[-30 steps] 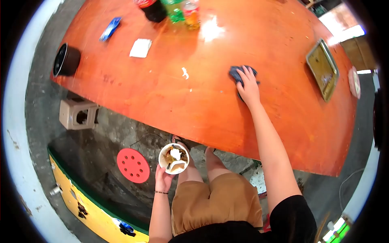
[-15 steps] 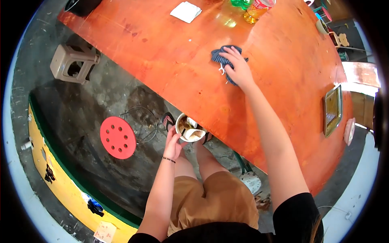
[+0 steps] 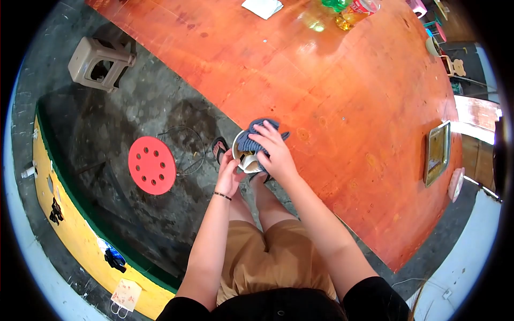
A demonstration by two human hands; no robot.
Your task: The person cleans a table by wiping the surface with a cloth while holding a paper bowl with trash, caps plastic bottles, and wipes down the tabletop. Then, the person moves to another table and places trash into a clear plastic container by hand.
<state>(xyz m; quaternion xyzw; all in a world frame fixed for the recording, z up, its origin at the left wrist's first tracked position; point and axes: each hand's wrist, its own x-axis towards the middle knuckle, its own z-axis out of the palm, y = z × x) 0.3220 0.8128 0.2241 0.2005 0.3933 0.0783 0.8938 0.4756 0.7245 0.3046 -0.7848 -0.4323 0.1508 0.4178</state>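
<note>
The left hand [image 3: 228, 175] was curled about the side of a white bowl [image 3: 235, 150], fingers bent around its wall, and had a firm hold of it. The bowl was at the near edge of the desk [image 3: 332, 117], in front of the person's legs; whether it touched that edge could not be told. Some dark and pale contents showed inside it, too small to make out.

The right hand [image 3: 274, 150] was half curled, its fingers somewhat spread over a bunched blue-grey cloth [image 3: 250, 140], which it held at the bowl's mouth. The cloth covered the far part of the bowl, and the two hands were near each other.

On the far part of the desk lay a folded white napkin [image 3: 263, 7], with a green bottle [image 3: 336, 4] and a red-labelled bottle [image 3: 357, 12] side by side to its right. A metal tray [image 3: 438, 152] rested near the right-hand end, well apart from the hands. On the floor to the left stood a red stool [image 3: 152, 166] with round holes in its seat, and beyond it a beige stool [image 3: 85, 61].
</note>
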